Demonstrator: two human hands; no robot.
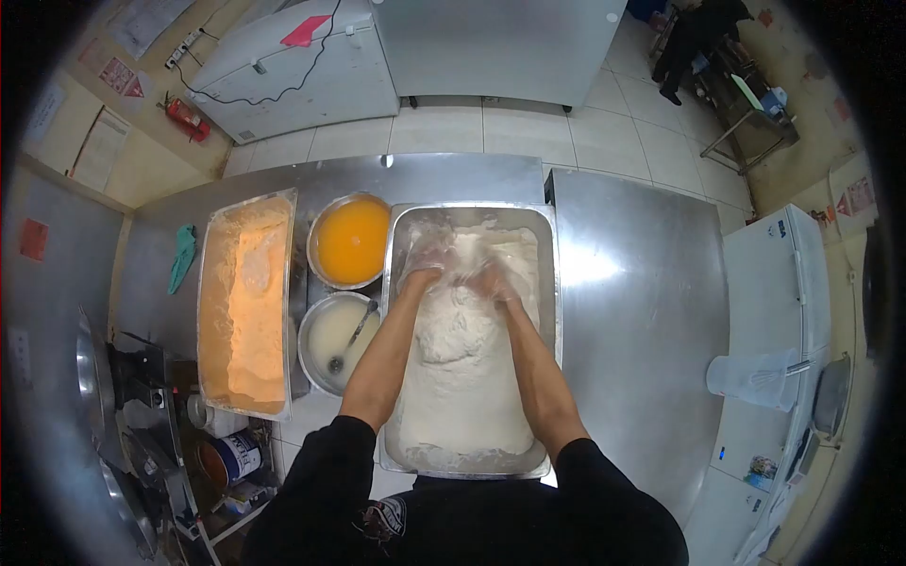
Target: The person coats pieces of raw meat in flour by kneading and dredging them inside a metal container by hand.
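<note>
A deep metal tray (555,377) holds a bed of white flour (462,415). Toward its far end, both hands are down in the flour, in thin clear gloves dusted white. My left hand (429,262) is at the left and my right hand (495,281) a little to the right, with flour between them. Their fingers are blurred and partly covered, so their shape and anything held cannot be made out. A lumpy mound of flour (451,335) lies just nearer than the hands.
Left of the tray stand a bowl of orange liquid (354,241), a bowl of whitish liquid (330,330) with a ladle (354,335), and a tray of orange powder (206,311). A green cloth (182,258) lies farther left. A person (694,42) stands far right.
</note>
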